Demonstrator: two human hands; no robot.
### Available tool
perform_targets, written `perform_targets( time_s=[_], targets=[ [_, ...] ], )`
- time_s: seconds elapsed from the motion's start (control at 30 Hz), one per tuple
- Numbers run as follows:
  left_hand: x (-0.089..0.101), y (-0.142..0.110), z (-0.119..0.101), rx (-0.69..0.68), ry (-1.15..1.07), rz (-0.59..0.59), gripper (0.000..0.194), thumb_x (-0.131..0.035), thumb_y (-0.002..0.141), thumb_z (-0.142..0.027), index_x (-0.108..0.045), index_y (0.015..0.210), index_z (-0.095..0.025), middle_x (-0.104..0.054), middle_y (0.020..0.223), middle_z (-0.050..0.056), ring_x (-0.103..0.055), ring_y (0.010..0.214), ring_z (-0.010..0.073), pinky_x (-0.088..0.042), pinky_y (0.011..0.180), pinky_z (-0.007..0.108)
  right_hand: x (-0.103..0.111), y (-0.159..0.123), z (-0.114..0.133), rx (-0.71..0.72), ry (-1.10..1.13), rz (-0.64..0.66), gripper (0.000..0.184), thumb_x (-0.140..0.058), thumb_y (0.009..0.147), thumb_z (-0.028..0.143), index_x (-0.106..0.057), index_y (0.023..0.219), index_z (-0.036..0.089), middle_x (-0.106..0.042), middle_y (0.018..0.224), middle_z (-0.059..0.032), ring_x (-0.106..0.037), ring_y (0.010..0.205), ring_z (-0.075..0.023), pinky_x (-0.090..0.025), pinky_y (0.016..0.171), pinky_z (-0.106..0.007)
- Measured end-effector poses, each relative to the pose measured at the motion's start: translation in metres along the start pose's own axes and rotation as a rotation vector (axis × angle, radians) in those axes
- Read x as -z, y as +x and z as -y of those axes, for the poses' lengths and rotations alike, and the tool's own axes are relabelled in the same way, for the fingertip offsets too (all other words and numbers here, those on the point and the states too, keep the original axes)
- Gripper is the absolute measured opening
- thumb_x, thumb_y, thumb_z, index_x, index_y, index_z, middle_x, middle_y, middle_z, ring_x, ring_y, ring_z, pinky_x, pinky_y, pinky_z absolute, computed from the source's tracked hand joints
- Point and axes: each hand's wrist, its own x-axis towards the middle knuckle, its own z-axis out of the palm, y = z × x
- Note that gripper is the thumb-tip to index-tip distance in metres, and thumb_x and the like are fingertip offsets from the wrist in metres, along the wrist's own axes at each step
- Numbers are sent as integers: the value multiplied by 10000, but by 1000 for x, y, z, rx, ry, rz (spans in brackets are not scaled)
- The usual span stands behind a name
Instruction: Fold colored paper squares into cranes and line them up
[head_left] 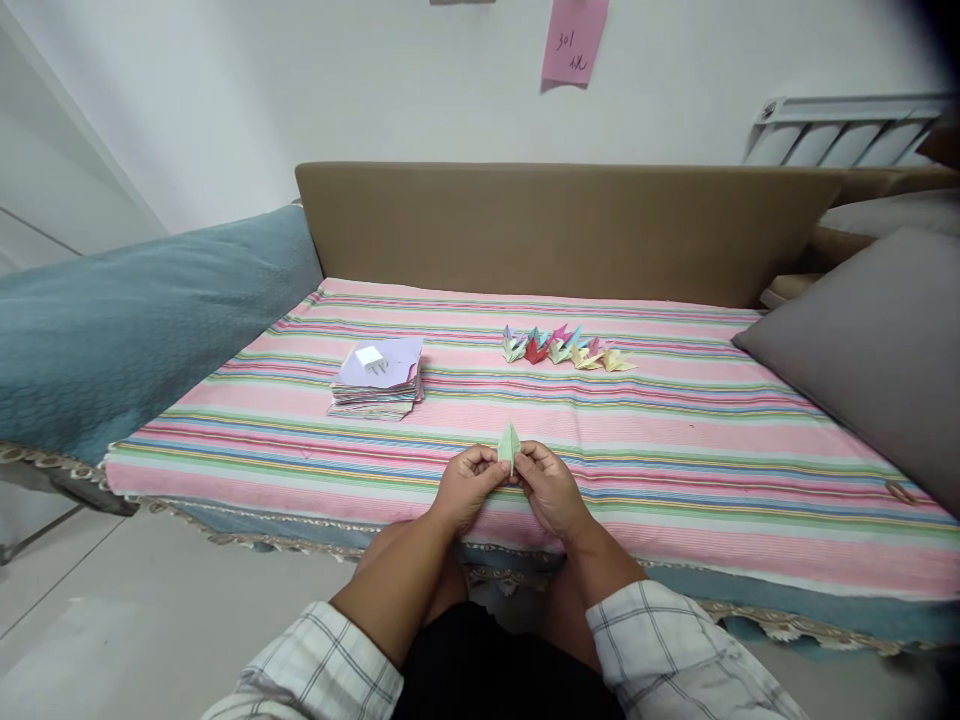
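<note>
Head view shows the left hand (466, 487) and right hand (553, 489) with fingers (528, 466) pinching a folded pale-green paper (508, 446) over the near part of the striped cloth (285, 482), a paper stack (377, 398) lying beyond to the left and colourful folded papers (559, 350) beyond to the right.

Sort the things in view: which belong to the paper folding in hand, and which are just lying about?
Seem to belong:
held green paper
paper stack
folded paper birds

Seem just lying about:
white plug on the stack
grey cushion
small brown thing, unclear
</note>
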Motion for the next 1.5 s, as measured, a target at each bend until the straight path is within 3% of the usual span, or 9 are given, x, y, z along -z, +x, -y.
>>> perform_targets(
  time_s=[0.6, 0.8, 1.27, 1.5],
  targets=[
    [-2, 1, 2, -60, 74, 21, 293, -726, 670, -384, -542, 717, -161, -650, 658, -18, -602, 647, 113, -469, 684, 256, 3, 0, -2, 8, 35, 24, 151, -696, 727, 340, -636, 764, 207, -568, 641, 37, -490, 596, -94, -411, 601, -227],
    [-2, 1, 4, -32, 67, -31, 351, -728, 649, -436, -515, 732, -170, -639, 643, -28, -625, 637, 129, -493, 683, 280, 1, -1, 3, -14, 55, 38, 197, -724, 693, 352, -668, 809, 203, -613, 697, 16, -526, 622, -108, -447, 626, -248],
    [-1, 2, 4, -35, 89, -4, 354, -719, 654, -441, -505, 739, -173, -631, 666, -24, -609, 648, 125, -479, 688, 276, 6, 0, -2, 11, -2, 35, 203, -710, 703, 346, -679, 843, 202, -644, 724, 3, -561, 654, -127, -473, 669, -279],
    [-4, 1, 2, -163, 331, -130, 319, -706, 652, -420, -515, 664, -165, -521, 597, -52, -472, 552, 79, -380, 558, 213, 6, 0, -5, 37, -65, 29, 193, -729, 691, 320, -650, 832, 215, -636, 781, 7, -570, 744, -141, -457, 744, -285]
  ],
)
